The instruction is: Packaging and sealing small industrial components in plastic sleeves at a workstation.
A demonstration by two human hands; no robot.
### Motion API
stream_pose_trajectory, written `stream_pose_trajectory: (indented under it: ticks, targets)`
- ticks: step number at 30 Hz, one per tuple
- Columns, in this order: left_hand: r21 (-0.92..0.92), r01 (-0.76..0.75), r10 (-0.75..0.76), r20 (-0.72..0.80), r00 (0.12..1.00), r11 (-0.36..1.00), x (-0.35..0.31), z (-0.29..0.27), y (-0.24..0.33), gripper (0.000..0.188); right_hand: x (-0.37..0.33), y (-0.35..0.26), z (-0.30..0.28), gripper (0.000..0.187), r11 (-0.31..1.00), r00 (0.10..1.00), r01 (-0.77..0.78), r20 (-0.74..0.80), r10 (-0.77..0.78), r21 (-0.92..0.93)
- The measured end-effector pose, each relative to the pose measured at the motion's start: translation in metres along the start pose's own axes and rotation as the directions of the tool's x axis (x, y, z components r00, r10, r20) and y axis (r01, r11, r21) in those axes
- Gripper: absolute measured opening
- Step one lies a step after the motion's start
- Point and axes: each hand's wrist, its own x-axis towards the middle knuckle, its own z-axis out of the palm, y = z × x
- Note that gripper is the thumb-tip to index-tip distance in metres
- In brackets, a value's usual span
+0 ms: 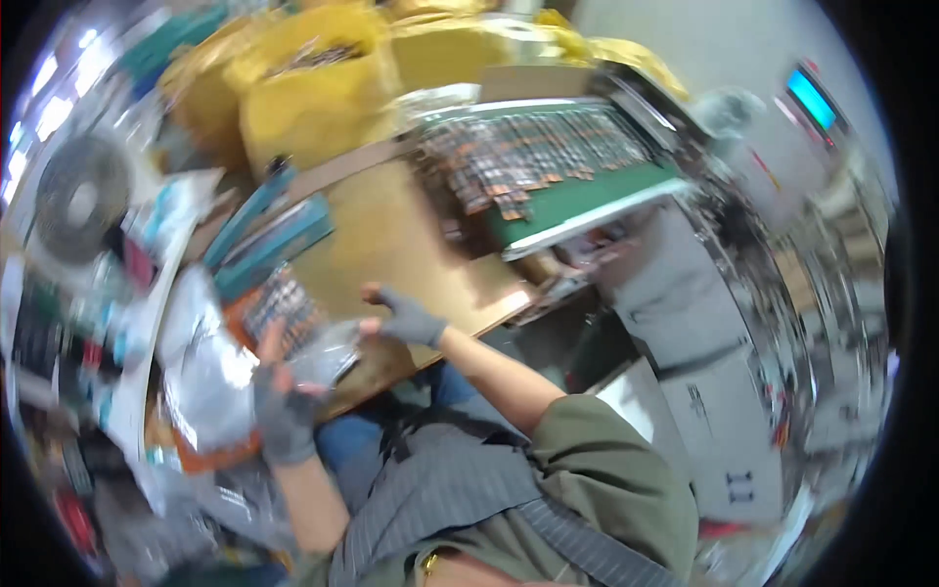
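My left hand (284,416), in a grey fingerless glove, is at the near left of the tan work table (367,230). Its fingers close on the edge of a clear plastic bag (330,354), though motion blur smears the grip. My right hand (413,319), gloved the same way, hovers over the table with thumb and forefinger apart, close to the bag's right side. Just beyond the left hand lies a bundle of small dark-and-orange packed pieces (282,305). Behind it stands a long teal bag sealer (269,245) with its arm raised.
A green conveyor belt (587,201) at the far right carries rows of similar packs. Large yellow bags (313,108) stand at the back. Silvery plastic bags (205,367) lie to the left, near a fan (83,201). White cartons (719,421) stand at my right.
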Motion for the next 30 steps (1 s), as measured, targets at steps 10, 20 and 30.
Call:
stream_pose_trajectory:
  ticks: [10,20,30]
  targets:
    - [0.982,0.065,0.224,-0.105,0.969,0.177,0.165,-0.080,-0.179,0.054,-0.064,0.039,0.006,0.057,0.682,0.986,0.045,-0.076,-0.146,-0.730]
    - [0.929,0.203,0.245,-0.128,0.961,-0.308,0.173,-0.129,-0.187,0.064,-0.056,0.028,-0.004,0.059,0.681,0.991,0.028,-0.067,-0.113,-0.732]
    - [0.935,0.216,0.243,-0.149,0.959,-0.280,0.168,-0.121,-0.184,0.064,-0.057,0.034,0.001,0.065,0.697,0.981,0.046,-0.098,-0.165,-0.715]
